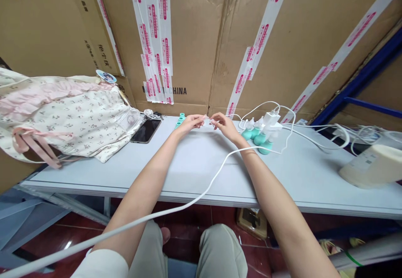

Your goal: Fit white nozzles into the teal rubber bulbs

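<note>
Over the far part of the table, my left hand [194, 123] and my right hand [223, 124] face each other with fingertips almost meeting. Between them is a small clear piece [206, 121], too small and pale for its kind to show. Both hands are closed in a pinch on it. Just past my left hand stand several small green tube-like pieces [181, 118], partly hidden by the hand. Beside my right wrist is a group of green bulbs with clear tips [260, 138].
A white charger [271, 118] with looping cables sits behind the bulbs. One white cable [216, 175] crosses in front of my arms. On the left lie a phone [146, 131], keys [154, 114] and a floral bag [78, 110]; a cream container [373, 166] stands at right. Cardboard [194, 39] walls the back.
</note>
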The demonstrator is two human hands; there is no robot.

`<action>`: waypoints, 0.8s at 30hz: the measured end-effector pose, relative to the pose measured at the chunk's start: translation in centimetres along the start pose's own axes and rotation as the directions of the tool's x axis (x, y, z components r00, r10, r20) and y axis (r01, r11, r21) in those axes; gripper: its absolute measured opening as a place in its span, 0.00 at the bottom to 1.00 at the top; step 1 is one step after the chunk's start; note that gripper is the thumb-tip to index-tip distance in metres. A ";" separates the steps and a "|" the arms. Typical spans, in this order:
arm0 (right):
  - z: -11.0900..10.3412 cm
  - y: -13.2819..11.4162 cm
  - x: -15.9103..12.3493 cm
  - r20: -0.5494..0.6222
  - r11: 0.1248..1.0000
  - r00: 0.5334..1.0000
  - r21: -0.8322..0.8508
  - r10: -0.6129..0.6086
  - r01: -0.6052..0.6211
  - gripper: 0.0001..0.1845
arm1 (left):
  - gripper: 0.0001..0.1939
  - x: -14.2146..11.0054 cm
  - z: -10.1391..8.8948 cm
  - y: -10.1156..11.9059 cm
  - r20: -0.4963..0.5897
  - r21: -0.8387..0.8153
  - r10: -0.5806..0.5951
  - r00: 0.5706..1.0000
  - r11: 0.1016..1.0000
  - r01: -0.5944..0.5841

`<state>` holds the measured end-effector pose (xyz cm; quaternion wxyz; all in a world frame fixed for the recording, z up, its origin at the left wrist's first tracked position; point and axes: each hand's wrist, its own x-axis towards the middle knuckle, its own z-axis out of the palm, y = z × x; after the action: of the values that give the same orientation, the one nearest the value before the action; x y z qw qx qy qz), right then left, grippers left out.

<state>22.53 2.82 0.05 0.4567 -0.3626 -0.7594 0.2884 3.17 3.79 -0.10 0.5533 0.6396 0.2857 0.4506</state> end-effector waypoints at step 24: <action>0.5 -0.4 0.0 -0.231 0.995 0.970 0.077 0.072 -0.056 0.23 | 0.17 -0.6 2.3 -0.6 -0.040 0.401 0.098 0.994 0.913 -0.074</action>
<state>21.93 2.55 0.20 0.5456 -0.4022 -0.6779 0.2848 5.08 2.33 -0.84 0.3822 0.7374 0.3594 0.4253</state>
